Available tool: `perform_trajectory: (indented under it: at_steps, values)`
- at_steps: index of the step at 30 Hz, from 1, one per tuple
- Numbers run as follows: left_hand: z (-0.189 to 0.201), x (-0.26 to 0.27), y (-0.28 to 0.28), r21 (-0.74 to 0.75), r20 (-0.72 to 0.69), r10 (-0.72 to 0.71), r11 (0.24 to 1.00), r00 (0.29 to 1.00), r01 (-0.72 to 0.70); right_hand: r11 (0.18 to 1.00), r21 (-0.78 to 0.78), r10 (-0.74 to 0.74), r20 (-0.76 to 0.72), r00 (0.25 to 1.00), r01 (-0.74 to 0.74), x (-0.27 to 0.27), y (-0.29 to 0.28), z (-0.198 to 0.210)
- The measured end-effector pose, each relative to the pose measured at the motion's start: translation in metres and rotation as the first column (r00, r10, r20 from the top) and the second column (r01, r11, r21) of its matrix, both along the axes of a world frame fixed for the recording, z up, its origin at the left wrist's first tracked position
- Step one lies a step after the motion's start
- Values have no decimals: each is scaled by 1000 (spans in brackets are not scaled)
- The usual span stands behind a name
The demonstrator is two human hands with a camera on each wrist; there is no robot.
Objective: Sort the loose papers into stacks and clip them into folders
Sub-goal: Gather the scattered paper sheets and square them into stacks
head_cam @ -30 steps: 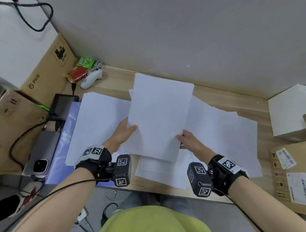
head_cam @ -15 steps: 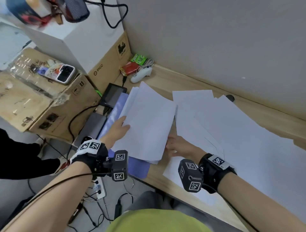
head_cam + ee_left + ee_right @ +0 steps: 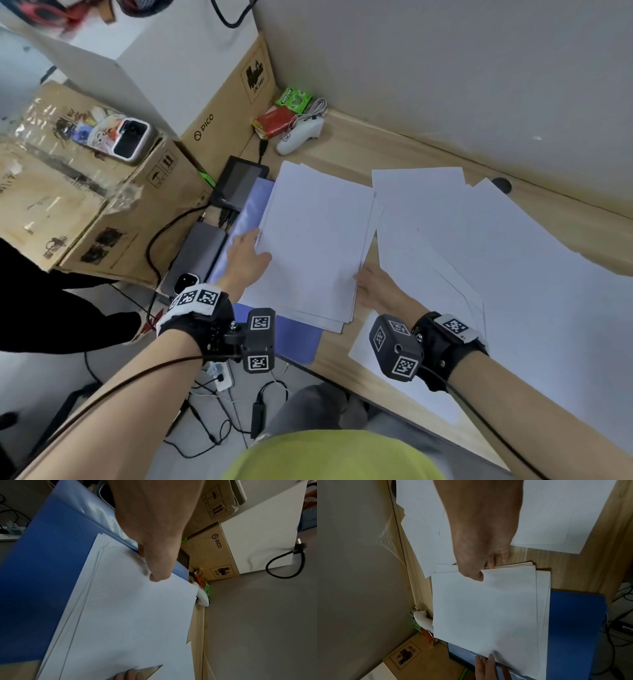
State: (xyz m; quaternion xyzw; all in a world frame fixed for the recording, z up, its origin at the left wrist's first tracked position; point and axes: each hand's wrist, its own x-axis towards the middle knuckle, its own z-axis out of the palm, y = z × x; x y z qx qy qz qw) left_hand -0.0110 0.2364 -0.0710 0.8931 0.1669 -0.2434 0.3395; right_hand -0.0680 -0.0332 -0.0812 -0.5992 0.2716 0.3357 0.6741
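Observation:
A stack of white papers lies over a blue folder at the desk's left end. My left hand pinches the stack's left edge, thumb on top. My right hand pinches the right edge near its lower corner, thumb on top and fingers under it. The sheets are slightly fanned at the near edge. In the right wrist view the stack covers most of the folder. More loose papers are spread over the desk to the right.
A PICO cardboard box stands at the desk's left end, with a white controller and snack packets by the wall. A black screen, a grey device and a phone sit left of the folder. Another person's dark clothing is at far left.
Both hands carried the stack from the middle of the desk leftward and brought it down over the blue folder. The view has swung left with it.

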Motion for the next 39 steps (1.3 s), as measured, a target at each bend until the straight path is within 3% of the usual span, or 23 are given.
perform_trajectory:
  at_steps: [3, 6, 11, 22, 26, 29, 34, 39]
  values:
    - [29, -10, -18, -35, 7, -4, 999, 1000, 4, 998, -56, 31, 17, 999, -30, 1, 1, -6]
    - [28, -15, -17, -59, 14, 25, 998, 1000, -25, 997, -72, 40, -20, 999, -41, 3, -3, -26]
    - [30, -18, -18, -183, 30, 108, 978, 994, -101, 991, -117, -59, 7, 998, 60, 7, -2, -21]
    - [34, -22, -15, -274, 45, 132, 955, 990, -115, 988, -8, -154, -45, 987, 154, 11, 3, 0]
    - [30, -15, -18, -168, 145, 154, 977, 977, -130, 970, -42, -241, -89, 966, 238, 8, -8, 7]
    - [34, -10, -37, -298, 212, 221, 942, 952, -152, 956, -46, -293, -95, 952, 289, 0, -28, 15]
    - [35, 0, -91, -435, 140, 35, 900, 990, 30, 921, -64, -388, -54, 920, 384, -29, -87, 31]
    - [20, -2, -161, -486, 51, -191, 853, 980, 191, 732, -158, -670, 9, 742, 663, -77, -157, 43]
